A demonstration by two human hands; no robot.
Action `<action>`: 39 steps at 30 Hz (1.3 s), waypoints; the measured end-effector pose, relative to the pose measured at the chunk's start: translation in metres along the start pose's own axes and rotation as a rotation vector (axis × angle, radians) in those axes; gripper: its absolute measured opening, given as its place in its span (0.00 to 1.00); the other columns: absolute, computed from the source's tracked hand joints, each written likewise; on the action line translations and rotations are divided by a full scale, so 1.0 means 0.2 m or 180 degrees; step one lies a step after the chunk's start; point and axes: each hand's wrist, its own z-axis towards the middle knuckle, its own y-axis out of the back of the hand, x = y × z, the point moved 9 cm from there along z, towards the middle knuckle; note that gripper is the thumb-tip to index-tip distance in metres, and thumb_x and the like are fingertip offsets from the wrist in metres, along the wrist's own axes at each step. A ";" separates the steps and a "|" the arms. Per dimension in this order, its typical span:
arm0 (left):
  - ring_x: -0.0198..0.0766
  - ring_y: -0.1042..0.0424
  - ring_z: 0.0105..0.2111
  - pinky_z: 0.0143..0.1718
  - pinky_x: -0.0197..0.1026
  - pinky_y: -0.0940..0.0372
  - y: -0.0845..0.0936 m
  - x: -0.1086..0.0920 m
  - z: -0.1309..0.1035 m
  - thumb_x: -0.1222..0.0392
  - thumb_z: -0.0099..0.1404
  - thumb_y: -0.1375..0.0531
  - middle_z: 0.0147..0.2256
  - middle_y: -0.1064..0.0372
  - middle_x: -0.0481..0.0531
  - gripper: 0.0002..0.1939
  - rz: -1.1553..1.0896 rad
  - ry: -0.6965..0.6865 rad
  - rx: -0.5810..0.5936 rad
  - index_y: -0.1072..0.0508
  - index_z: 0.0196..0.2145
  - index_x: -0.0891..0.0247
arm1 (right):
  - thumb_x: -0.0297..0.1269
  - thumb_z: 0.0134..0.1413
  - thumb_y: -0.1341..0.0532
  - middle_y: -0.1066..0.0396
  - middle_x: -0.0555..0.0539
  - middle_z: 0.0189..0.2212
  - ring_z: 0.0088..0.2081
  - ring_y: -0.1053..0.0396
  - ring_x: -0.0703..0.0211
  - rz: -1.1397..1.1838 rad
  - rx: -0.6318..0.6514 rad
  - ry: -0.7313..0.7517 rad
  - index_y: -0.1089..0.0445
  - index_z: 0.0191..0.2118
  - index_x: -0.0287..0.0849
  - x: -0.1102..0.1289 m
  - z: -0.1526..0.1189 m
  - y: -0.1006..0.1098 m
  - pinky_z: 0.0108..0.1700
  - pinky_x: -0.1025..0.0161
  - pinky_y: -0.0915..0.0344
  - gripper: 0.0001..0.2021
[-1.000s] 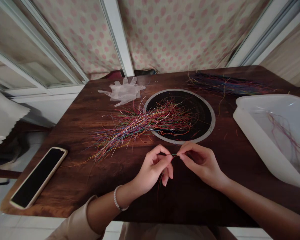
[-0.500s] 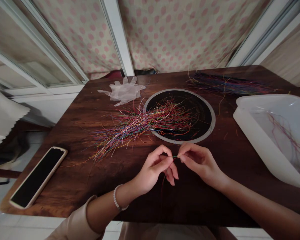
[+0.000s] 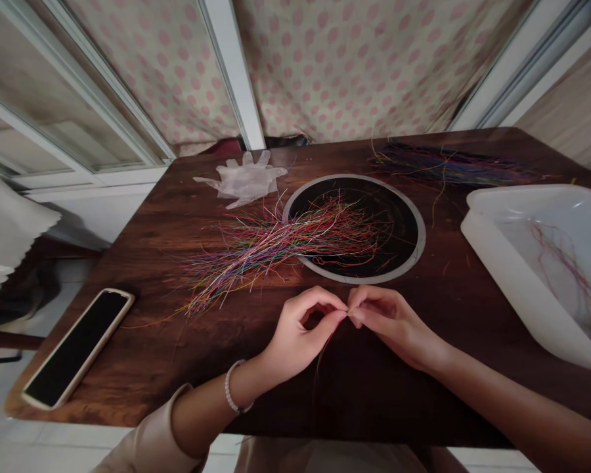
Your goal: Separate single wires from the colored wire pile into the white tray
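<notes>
My left hand [image 3: 303,332] and my right hand [image 3: 394,322] meet fingertip to fingertip near the front of the wooden table [image 3: 152,355]. Both pinch thin wires [image 3: 321,355], whose red and green strands hang down below my left fingertips. The short stretch between the fingertips is mostly hidden. Beyond my hands lies a loose bundle of many coloured wires [image 3: 276,240], its right part spread over a round black plate [image 3: 398,230] with a grey rim.
A phone [image 3: 79,348] lies at the left edge, a clear plastic glove [image 3: 249,180] at the back. Darker wires [image 3: 453,164] lie at the back right. A white tub [image 3: 507,282] holding some wires stands on the right.
My left fingertips have moved slightly right and now touch my right ones, closing the small gap. The other fingers of my left hand have curled out of sight.
</notes>
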 end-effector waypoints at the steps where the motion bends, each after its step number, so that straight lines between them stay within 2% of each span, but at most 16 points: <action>1: 0.33 0.31 0.29 0.32 0.34 0.35 0.00 -0.01 0.00 0.68 0.61 0.41 0.28 0.30 0.51 0.03 0.0070 -0.0084 0.0002 0.27 0.31 0.67 | 0.42 0.51 0.35 0.39 0.52 0.22 0.27 0.43 0.66 0.0000 0.0022 -0.0023 0.31 0.27 0.40 0.00 0.00 0.00 0.32 0.66 0.44 0.10; 6: 0.34 0.31 0.30 0.33 0.35 0.35 0.00 -0.07 -0.01 0.71 0.62 0.43 0.29 0.31 0.52 0.06 0.0325 -0.0496 -0.0007 0.28 0.30 0.66 | 0.42 0.51 0.36 0.39 0.52 0.22 0.27 0.43 0.65 -0.0029 0.0144 -0.0055 0.32 0.27 0.40 -0.01 0.00 -0.02 0.32 0.65 0.44 0.11; 9: 0.33 0.33 0.30 0.33 0.34 0.36 0.00 -0.08 -0.01 0.72 0.62 0.44 0.29 0.32 0.50 0.07 0.0432 -0.0575 -0.0005 0.29 0.29 0.66 | 0.42 0.51 0.36 0.39 0.52 0.22 0.27 0.43 0.65 -0.0103 0.0173 -0.0077 0.32 0.26 0.40 -0.01 -0.01 -0.03 0.31 0.65 0.45 0.11; 17: 0.32 0.36 0.29 0.32 0.34 0.39 -0.02 -0.05 -0.01 0.73 0.64 0.48 0.28 0.36 0.48 0.09 0.0632 -0.0382 0.0167 0.34 0.28 0.64 | 0.41 0.51 0.37 0.41 0.52 0.23 0.26 0.45 0.66 -0.0202 0.0191 0.0010 0.33 0.27 0.40 0.01 0.00 -0.04 0.29 0.66 0.47 0.11; 29: 0.33 0.38 0.30 0.33 0.34 0.41 -0.05 -0.03 -0.01 0.71 0.65 0.50 0.28 0.39 0.48 0.09 0.0469 -0.0192 0.0416 0.36 0.28 0.64 | 0.41 0.52 0.36 0.42 0.53 0.23 0.27 0.46 0.67 -0.0023 0.0224 -0.0029 0.33 0.27 0.40 -0.01 -0.02 -0.04 0.30 0.66 0.49 0.11; 35: 0.32 0.35 0.29 0.32 0.33 0.39 -0.03 0.02 0.00 0.68 0.64 0.45 0.28 0.35 0.49 0.06 -0.0051 0.0215 0.0253 0.31 0.29 0.66 | 0.41 0.51 0.35 0.41 0.53 0.23 0.28 0.45 0.66 0.0216 0.0022 -0.0182 0.32 0.26 0.40 -0.03 0.00 -0.02 0.32 0.66 0.48 0.11; 39: 0.33 0.32 0.29 0.32 0.34 0.36 -0.01 0.01 0.00 0.66 0.63 0.43 0.29 0.32 0.51 0.05 -0.0133 0.0236 0.0105 0.28 0.31 0.67 | 0.40 0.51 0.35 0.40 0.53 0.22 0.27 0.45 0.66 0.0264 -0.0133 -0.0130 0.32 0.25 0.40 -0.03 0.00 0.00 0.32 0.66 0.47 0.10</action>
